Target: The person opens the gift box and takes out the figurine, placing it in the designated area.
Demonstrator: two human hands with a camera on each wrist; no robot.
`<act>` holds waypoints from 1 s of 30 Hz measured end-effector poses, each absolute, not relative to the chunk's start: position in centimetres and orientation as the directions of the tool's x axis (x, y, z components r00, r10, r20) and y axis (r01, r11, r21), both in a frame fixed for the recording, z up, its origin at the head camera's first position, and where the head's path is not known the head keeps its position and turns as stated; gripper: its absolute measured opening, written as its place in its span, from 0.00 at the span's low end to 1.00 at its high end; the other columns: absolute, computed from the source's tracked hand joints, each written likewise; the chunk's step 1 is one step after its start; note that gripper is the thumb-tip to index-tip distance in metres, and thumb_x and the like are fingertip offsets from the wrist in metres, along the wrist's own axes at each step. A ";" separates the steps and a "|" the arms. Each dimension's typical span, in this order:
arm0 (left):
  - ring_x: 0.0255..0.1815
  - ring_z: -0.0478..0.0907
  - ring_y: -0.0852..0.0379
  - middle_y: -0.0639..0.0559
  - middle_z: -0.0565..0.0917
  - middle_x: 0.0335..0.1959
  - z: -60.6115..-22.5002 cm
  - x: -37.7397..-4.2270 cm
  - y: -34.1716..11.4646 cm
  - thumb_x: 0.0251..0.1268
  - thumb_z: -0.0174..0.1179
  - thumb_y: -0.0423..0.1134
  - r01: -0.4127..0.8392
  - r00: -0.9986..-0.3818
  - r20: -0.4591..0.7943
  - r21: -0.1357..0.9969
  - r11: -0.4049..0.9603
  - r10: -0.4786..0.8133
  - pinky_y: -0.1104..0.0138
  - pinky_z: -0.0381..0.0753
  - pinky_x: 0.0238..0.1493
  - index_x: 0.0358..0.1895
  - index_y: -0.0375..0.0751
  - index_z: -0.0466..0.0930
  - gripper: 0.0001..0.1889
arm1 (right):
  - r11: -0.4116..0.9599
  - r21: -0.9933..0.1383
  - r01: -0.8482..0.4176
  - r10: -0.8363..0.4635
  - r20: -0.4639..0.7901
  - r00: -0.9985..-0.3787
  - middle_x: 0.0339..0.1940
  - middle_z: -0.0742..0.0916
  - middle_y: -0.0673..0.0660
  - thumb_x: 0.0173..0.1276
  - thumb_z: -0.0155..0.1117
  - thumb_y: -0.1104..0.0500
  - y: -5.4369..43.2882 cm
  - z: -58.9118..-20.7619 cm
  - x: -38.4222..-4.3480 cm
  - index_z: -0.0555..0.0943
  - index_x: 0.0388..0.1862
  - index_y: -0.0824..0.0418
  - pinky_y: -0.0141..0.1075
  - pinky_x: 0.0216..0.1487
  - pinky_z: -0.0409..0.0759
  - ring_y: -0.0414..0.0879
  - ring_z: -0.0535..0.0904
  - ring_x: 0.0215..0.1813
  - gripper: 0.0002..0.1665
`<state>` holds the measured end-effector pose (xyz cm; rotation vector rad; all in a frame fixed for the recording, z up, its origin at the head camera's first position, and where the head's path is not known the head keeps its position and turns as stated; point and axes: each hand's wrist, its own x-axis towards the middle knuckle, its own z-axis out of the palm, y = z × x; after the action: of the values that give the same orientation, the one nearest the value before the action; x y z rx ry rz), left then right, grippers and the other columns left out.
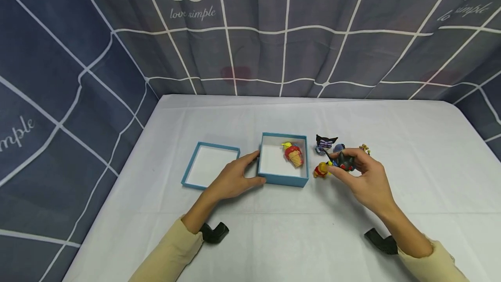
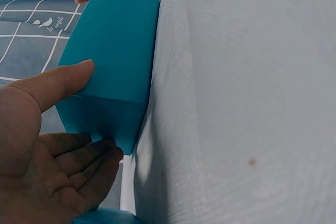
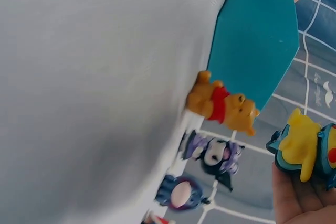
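My left hand rests against the left front corner of an open blue box. Its thumb lies on the front wall and its straight fingers touch the left side. Inside the box, on the right, lies an ice-cream-cone figurine with red and yellow on top. My right hand pinches a dark teal-and-yellow figurine with red spots above the table, right of the box. Below and beside it stand a bear figurine in a red shirt and a black-and-purple figurine.
Left of the box lies its blue-rimmed white lid, partly behind my left hand. A blue donkey-like figurine and a small golden figurine stand behind my right hand. A grey checked curtain hangs behind the white-covered table.
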<state>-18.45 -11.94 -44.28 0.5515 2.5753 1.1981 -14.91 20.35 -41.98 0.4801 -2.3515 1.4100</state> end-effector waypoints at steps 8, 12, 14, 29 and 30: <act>0.75 0.58 0.48 0.44 0.64 0.74 -44.3 -18.4 -11.9 0.61 0.70 0.49 0.237 -0.897 -0.056 0.776 0.584 0.439 0.53 0.60 0.72 0.75 0.36 0.59 0.44 | 0.468 -0.781 -0.413 -0.097 0.419 -0.903 0.42 0.86 0.59 0.55 0.74 0.74 21.7 -42.5 -14.7 0.82 0.46 0.65 0.22 0.42 0.74 0.39 0.78 0.34 0.19; 0.75 0.58 0.47 0.44 0.64 0.74 -44.1 -18.4 -11.8 0.61 0.70 0.49 0.236 -0.897 -0.055 0.779 0.581 0.438 0.52 0.60 0.71 0.75 0.36 0.60 0.43 | 0.500 -0.779 -0.378 -0.101 0.382 -0.919 0.42 0.86 0.58 0.56 0.74 0.72 22.1 -42.8 -14.9 0.82 0.46 0.65 0.21 0.44 0.74 0.38 0.79 0.36 0.18; 0.75 0.58 0.47 0.44 0.64 0.74 -44.0 -18.4 -11.8 0.61 0.70 0.49 0.235 -0.898 -0.055 0.780 0.579 0.438 0.52 0.60 0.71 0.75 0.36 0.60 0.43 | 0.514 -0.780 -0.358 -0.102 0.359 -0.928 0.43 0.86 0.59 0.57 0.74 0.71 22.3 -42.9 -15.1 0.82 0.46 0.65 0.21 0.45 0.74 0.38 0.80 0.37 0.17; 0.75 0.57 0.48 0.44 0.63 0.74 -44.1 -18.5 -11.8 0.61 0.70 0.49 0.229 -0.898 -0.063 0.778 0.585 0.435 0.53 0.60 0.71 0.76 0.36 0.59 0.44 | 0.536 -0.798 -0.276 -0.112 0.257 -0.960 0.47 0.88 0.61 0.57 0.76 0.67 23.2 -43.7 -15.9 0.81 0.43 0.66 0.20 0.41 0.75 0.33 0.82 0.41 0.16; 0.75 0.57 0.47 0.44 0.63 0.74 -44.1 -18.5 -11.8 0.61 0.70 0.49 0.229 -0.898 -0.062 0.778 0.585 0.435 0.53 0.60 0.71 0.76 0.36 0.59 0.43 | 0.535 -0.799 -0.275 -0.115 0.254 -0.960 0.47 0.88 0.61 0.58 0.76 0.67 23.3 -43.8 -15.9 0.81 0.42 0.66 0.20 0.41 0.76 0.33 0.82 0.41 0.16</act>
<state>-18.46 -11.80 -44.08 0.5495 2.5701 1.2095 -15.92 23.26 -43.76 0.3341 -2.6001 1.3980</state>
